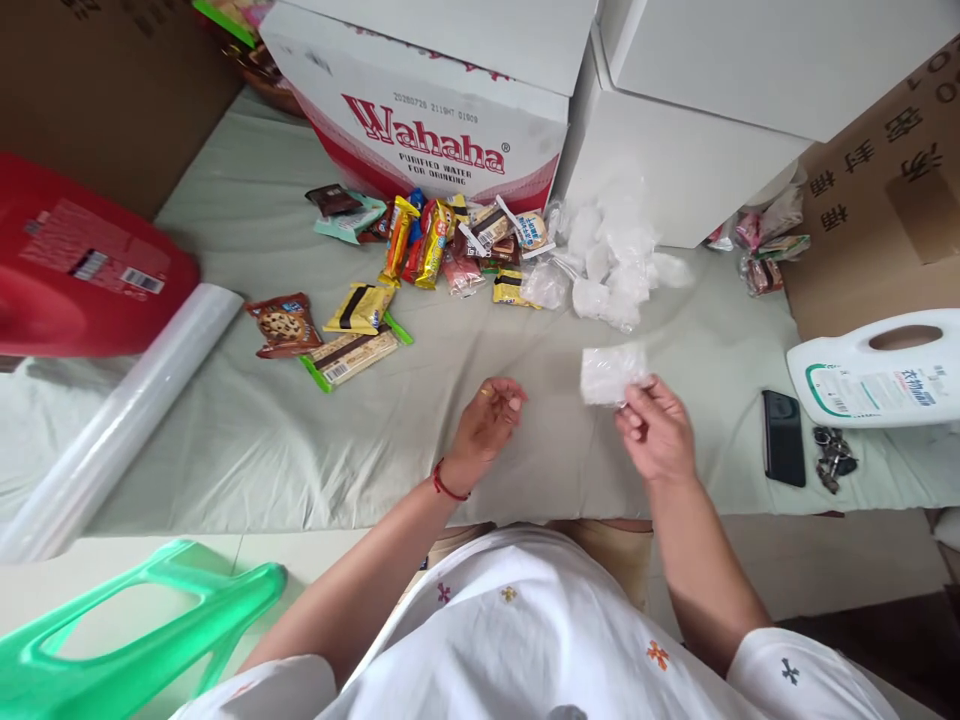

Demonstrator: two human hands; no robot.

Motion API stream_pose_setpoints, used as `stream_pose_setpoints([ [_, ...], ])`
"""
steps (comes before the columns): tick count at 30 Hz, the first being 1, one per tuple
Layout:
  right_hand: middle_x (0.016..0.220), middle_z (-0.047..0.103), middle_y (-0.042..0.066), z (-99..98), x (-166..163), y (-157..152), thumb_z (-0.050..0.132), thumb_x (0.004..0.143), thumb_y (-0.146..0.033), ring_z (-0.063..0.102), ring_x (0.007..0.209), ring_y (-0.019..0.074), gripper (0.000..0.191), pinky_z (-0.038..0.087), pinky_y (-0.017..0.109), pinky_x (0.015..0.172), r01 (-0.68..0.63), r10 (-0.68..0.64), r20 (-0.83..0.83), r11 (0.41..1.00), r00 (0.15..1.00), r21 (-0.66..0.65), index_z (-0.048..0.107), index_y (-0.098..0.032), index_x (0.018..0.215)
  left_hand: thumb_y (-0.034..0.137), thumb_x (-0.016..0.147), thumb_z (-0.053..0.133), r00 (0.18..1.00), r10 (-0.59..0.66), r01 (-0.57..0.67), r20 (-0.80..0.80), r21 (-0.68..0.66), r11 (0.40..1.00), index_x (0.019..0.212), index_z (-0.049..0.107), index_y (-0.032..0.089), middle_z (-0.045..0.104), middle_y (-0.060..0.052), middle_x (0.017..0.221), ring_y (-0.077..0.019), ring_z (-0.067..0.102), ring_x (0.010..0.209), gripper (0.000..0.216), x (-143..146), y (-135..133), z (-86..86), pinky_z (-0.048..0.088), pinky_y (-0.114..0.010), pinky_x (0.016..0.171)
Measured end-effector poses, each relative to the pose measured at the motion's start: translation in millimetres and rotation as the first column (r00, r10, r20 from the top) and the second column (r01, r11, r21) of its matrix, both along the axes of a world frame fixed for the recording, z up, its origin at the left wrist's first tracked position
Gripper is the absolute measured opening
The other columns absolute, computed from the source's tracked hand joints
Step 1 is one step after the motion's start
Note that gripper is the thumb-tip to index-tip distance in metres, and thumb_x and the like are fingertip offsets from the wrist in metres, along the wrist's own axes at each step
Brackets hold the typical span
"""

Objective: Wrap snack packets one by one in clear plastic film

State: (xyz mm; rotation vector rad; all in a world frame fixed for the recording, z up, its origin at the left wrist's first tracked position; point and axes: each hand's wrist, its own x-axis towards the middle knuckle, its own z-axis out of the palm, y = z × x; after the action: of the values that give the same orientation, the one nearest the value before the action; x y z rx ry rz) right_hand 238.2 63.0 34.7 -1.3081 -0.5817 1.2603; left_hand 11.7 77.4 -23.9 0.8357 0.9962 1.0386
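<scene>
My right hand [657, 428] pinches a small clear plastic bag [611, 373] just above the pale green cloth [300, 440], fingers closed on its lower edge. A little to its left, my left hand [486, 425] hovers over the cloth with fingers loosely curled and nothing in them; a red cord circles its wrist. A heap of more clear bags [615, 265] lies beyond my right hand. Wrapped snacks [442, 245] are piled farther back, and a cookie pack [281, 325] with two biscuit packs [356, 335] lies to the left.
A Wahaha water carton [435, 110] and white boxes [675, 150] stand at the back. A red jug [67, 265] and film roll [120, 420] lie left, a green stool [135, 640] near left. A white jug [877, 375], phone [783, 437], keys [832, 458] and a cardboard box [885, 180] sit right.
</scene>
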Motion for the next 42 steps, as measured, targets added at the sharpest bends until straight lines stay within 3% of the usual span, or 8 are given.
stream_pose_setpoints([
  [3,0.069,0.054,-0.007,-21.6,-21,-17,0.091,0.063,-0.036,0.033,0.047,0.0036,0.040,0.024,0.016,0.038,-0.082,0.068,-0.110,0.988,0.992,-0.133,0.059,-0.022,0.082,0.067,0.077,0.077,0.971,-0.089,0.124,0.221,-0.148,0.981,0.123,0.061,0.026,0.065,-0.010,0.125,-0.0187,0.066,0.096,0.063,6,-2,5.7,0.056,-0.027,0.069],
  [6,0.070,0.056,-0.006,-32.9,-32,-23,0.090,0.064,-0.042,0.033,0.047,0.0039,0.040,0.023,0.017,0.037,-0.150,0.131,-0.102,0.969,0.986,-0.196,0.060,-0.021,0.080,0.055,0.070,0.088,0.930,-0.240,0.292,0.279,-0.161,0.943,0.113,0.068,0.021,0.070,-0.009,0.107,-0.0177,0.066,0.089,0.058,12,-4,3.7,0.055,-0.027,0.071],
  [12,0.071,0.057,-0.003,-34.7,-27,-29,0.077,0.083,-0.053,0.041,0.052,0.0089,0.032,0.032,0.021,0.043,-0.192,0.215,0.276,0.975,0.937,-0.110,0.066,-0.023,0.086,0.052,0.061,0.093,0.994,-0.042,0.063,0.097,-0.223,0.973,0.072,0.061,0.018,0.054,0.005,0.059,-0.0066,0.041,0.051,0.048,17,-6,-9.0,0.030,-0.022,0.048],
  [17,0.130,0.062,0.009,-30.4,-17,-32,0.073,0.089,-0.038,0.058,0.074,0.0150,0.030,0.055,0.034,0.071,-0.450,0.229,0.757,0.888,0.612,0.095,0.072,-0.031,0.118,0.054,0.062,0.092,0.993,-0.068,0.090,0.101,-0.230,0.969,0.068,0.056,0.019,0.048,0.007,0.058,-0.0058,0.036,0.050,0.051,12,-7,-6.7,0.024,-0.022,0.047],
  [20,0.114,0.069,0.008,-34.5,-21,-31,0.063,0.096,-0.034,0.064,0.081,0.0188,0.021,0.056,0.035,0.074,-0.578,0.315,0.812,0.815,0.492,0.034,0.075,-0.031,0.111,0.059,0.066,0.089,0.984,-0.122,0.147,0.128,-0.206,0.968,0.071,0.059,0.018,0.047,0.007,0.059,-0.0060,0.036,0.051,0.051,10,-11,-4.3,0.026,-0.022,0.049],
  [30,0.072,0.064,-0.001,-32.2,-27,-30,0.081,0.079,-0.053,0.059,0.063,0.0135,0.034,0.056,0.027,0.058,-0.357,0.368,0.149,0.929,0.918,-0.096,0.074,-0.022,0.091,0.047,0.076,0.081,0.997,-0.052,0.048,-0.064,-0.065,0.997,0.078,0.062,0.019,0.056,0.003,0.070,-0.0110,0.047,0.066,0.034,-5,-23,-1.5,0.038,-0.025,0.065],
  [37,0.076,0.070,0.000,-31.1,-34,-31,0.091,0.068,-0.048,0.063,0.063,0.0126,0.040,0.056,0.025,0.055,-0.341,0.357,0.062,0.923,0.932,-0.176,0.075,-0.021,0.092,0.044,0.073,0.084,0.968,-0.147,0.166,-0.204,0.077,0.983,0.099,0.065,0.020,0.065,-0.004,0.098,-0.0176,0.059,0.089,0.040,3,-29,5.6,0.046,-0.029,0.077],
  [42,0.060,0.057,-0.005,-31.0,-39,-27,0.093,0.064,-0.047,0.049,0.051,0.0078,0.039,0.040,0.019,0.042,-0.259,0.276,0.073,0.948,0.958,-0.185,0.074,-0.019,0.084,0.043,0.080,0.078,0.993,-0.051,0.055,-0.106,0.031,0.998,0.084,0.062,0.020,0.057,0.003,0.074,-0.0108,0.048,0.066,0.028,4,-28,0.0,0.039,-0.025,0.065],
])
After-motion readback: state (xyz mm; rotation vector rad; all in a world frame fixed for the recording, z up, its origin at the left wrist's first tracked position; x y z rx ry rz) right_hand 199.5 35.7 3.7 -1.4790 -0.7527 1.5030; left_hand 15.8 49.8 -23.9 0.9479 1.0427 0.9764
